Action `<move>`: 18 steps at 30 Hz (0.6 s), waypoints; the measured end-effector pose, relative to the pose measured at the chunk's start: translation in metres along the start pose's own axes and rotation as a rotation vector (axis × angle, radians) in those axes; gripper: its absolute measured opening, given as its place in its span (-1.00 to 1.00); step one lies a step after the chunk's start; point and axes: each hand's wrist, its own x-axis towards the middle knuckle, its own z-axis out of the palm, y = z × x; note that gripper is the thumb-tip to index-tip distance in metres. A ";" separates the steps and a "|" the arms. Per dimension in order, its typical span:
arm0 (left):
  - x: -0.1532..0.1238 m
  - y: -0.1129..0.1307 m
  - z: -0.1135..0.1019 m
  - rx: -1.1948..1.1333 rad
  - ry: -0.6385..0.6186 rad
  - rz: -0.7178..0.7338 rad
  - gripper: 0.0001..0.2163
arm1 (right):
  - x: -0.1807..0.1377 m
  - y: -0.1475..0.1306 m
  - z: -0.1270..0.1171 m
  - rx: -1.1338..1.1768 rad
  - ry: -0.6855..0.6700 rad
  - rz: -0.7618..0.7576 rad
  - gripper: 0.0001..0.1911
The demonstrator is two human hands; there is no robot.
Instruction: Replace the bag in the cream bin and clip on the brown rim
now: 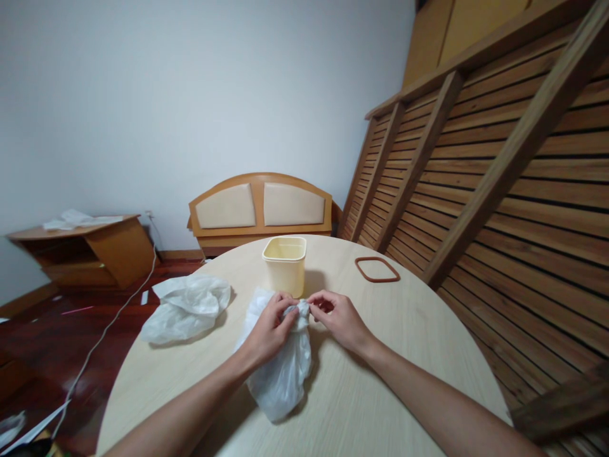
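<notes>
A white plastic bag (283, 381) lies bunched on the table, its gathered, knotted-looking part between both hands. My left hand (275, 320) is closed around the gathered part, thumb and fingers pressed on the plastic. With thumb and forefinger, my right hand (335, 315) pinches the right end of that gathered part. Just beyond the hands stands a pale yellow square bin (285, 270), upright with its open top facing up. To its right a brown rounded-square ring (378, 279) lies flat. A second crumpled white plastic bag (190, 308) rests on the left.
The round wooden table (390, 374) fills the foreground. Slatted wooden panels (476, 190) lean along the right side. Behind the table is a headboard (261, 190); a low cabinet (107, 254) stands at the left wall. A white cable (102, 336) runs across the floor.
</notes>
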 end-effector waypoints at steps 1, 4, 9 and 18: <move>0.000 0.001 0.000 -0.004 0.007 0.000 -0.80 | 0.000 -0.001 0.000 0.017 -0.001 -0.003 -0.82; 0.000 0.001 0.000 -0.014 0.030 -0.020 -0.83 | 0.000 -0.003 0.000 0.066 0.003 -0.016 -0.78; 0.001 -0.001 0.001 -0.074 0.103 -0.090 -0.84 | -0.002 -0.004 0.000 -0.015 -0.027 -0.049 -0.82; 0.001 -0.007 0.002 -0.146 0.109 -0.094 -0.85 | -0.001 -0.001 0.001 -0.128 -0.024 -0.174 -0.83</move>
